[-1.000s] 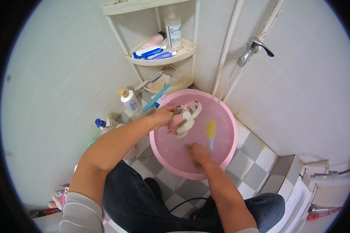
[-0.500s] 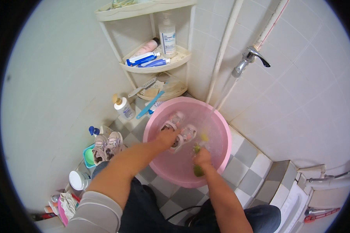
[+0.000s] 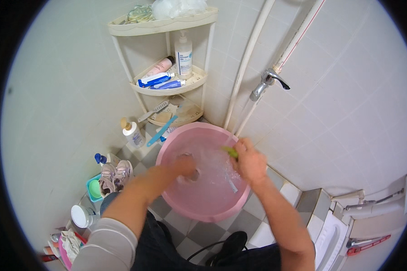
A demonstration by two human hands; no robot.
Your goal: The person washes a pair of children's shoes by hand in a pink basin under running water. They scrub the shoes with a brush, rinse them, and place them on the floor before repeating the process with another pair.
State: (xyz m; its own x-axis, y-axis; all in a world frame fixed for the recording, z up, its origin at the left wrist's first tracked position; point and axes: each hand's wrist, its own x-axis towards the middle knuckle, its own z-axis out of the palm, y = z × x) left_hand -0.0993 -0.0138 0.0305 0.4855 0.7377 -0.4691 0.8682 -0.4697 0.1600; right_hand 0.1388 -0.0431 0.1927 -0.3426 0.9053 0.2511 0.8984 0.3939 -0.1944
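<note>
A pink basin (image 3: 203,217) of cloudy water stands on the tiled floor. My left hand (image 3: 183,166), blurred by motion, is down in the water and closed on a small pale pink sandal (image 3: 194,177), which is mostly hidden by hand and water. A second sandal cannot be made out. My right hand (image 3: 252,162) is raised at the basin's right rim. Its fingers wrap round a green brush-like tool (image 3: 231,152), whose end sticks out to the left. A pale bluish strip (image 3: 232,182) shows in the water below that hand.
Water runs from the wall tap (image 3: 263,86) into the basin. A corner shelf (image 3: 163,27) holds bottles and tubes. Left of the basin are a pump bottle (image 3: 132,133), a blue-handled brush (image 3: 163,131), a pair of sneakers (image 3: 115,177) and a white tub (image 3: 83,216). A squat toilet (image 3: 332,239) lies right.
My right hand has lifted from the water to the right rim with the green tool. My left hand has pushed a sandal lower into the water. The view has shifted slightly.
</note>
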